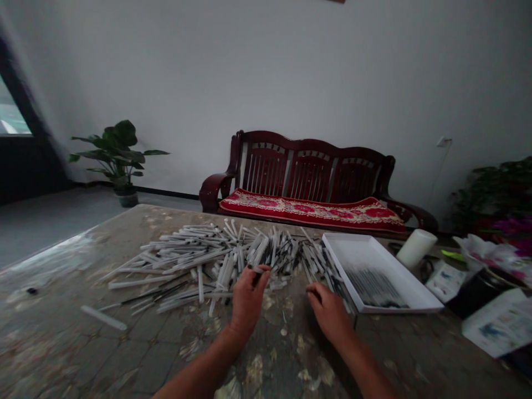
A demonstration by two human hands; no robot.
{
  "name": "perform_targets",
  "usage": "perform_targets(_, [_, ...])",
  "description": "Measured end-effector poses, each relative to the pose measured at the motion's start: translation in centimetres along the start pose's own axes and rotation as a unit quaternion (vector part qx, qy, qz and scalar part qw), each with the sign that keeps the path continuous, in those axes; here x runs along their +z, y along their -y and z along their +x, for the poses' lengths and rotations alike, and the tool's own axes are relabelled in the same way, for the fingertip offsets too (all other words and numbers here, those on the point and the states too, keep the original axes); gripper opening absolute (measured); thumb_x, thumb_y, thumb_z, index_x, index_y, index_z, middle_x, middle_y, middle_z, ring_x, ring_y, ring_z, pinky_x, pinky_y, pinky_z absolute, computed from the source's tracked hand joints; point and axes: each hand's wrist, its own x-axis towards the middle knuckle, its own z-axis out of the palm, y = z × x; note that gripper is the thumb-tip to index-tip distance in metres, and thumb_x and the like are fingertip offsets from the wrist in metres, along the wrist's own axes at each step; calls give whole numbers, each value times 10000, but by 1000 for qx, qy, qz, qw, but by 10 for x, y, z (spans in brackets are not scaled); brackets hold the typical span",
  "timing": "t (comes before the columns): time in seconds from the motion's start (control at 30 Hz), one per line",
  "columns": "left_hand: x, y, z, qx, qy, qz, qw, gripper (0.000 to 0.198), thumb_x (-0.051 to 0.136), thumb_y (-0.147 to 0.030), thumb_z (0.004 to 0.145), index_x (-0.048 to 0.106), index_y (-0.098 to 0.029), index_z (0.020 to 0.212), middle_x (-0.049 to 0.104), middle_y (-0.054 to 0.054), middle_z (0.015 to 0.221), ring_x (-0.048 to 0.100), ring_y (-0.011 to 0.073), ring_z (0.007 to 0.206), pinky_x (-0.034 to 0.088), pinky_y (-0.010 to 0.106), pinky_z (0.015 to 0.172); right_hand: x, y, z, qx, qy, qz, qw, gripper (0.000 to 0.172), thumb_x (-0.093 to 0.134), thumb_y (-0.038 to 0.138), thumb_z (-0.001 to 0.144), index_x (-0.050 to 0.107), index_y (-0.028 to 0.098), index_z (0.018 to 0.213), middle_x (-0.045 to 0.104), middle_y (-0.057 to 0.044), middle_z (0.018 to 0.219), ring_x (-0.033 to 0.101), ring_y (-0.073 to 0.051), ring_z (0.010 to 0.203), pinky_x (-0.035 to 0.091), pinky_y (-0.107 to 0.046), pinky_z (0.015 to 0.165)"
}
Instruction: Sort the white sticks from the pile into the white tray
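Note:
A large heap of slim pen parts (187,252), whitish translucent tubes mixed with dark slender pieces, lies across the table. My left hand (246,296) is at the heap's near edge, thumb and fingers pinched on a short, pale pen part (258,270) with a dark end. To its right, my right hand (330,311) hovers low over the table with curled fingers; whatever they hold, if anything, is hidden. Beside that hand stands a shallow white box (405,277), with a row of thin dark-tipped pens (376,285) lying side by side in it.
A patterned cloth covers the table (149,354). One loose tube (103,317) lies apart at the left. Right of the box are a white roll (417,247) and printed cartons (501,321). Behind the table stands a wooden bench (311,166), with a potted plant (120,149) farther left.

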Motion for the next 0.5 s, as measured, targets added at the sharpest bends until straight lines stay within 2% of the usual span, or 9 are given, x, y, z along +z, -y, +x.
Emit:
perform_targets(0.1, [6,-3,-1,-95,-4,-111,989,244,678,-405,746,729,-186,842,625,13,664,555,157,602,423,249,582,-15,-23,6,29,-32,-65,997,235,473,196,856,670,214,983,709,-62,987,648,-226,925,442,-320,815])
perform_targets(0.2, [12,-7,-3,-157,15,-188,969,348,728,-480,670,733,-170,826,608,-2,589,538,146,561,412,239,539,-29,-36,9,13,-25,-119,993,275,463,153,851,686,214,1000,699,-67,996,644,-211,929,445,-299,822])
perform_targets(0.37, [17,-6,-5,-223,22,-235,946,409,786,-494,577,730,-161,808,657,13,627,607,162,618,444,240,556,-39,-28,17,-34,52,-223,973,275,499,121,842,709,226,986,687,-60,1005,626,-196,968,426,-271,855])
perform_targets(0.5, [18,-3,-6,-268,17,-274,924,441,820,-475,533,696,-159,815,667,7,649,627,153,607,457,232,539,-33,-18,22,-22,80,-323,943,308,489,58,821,702,199,995,684,-89,1040,624,-217,997,427,-285,854])
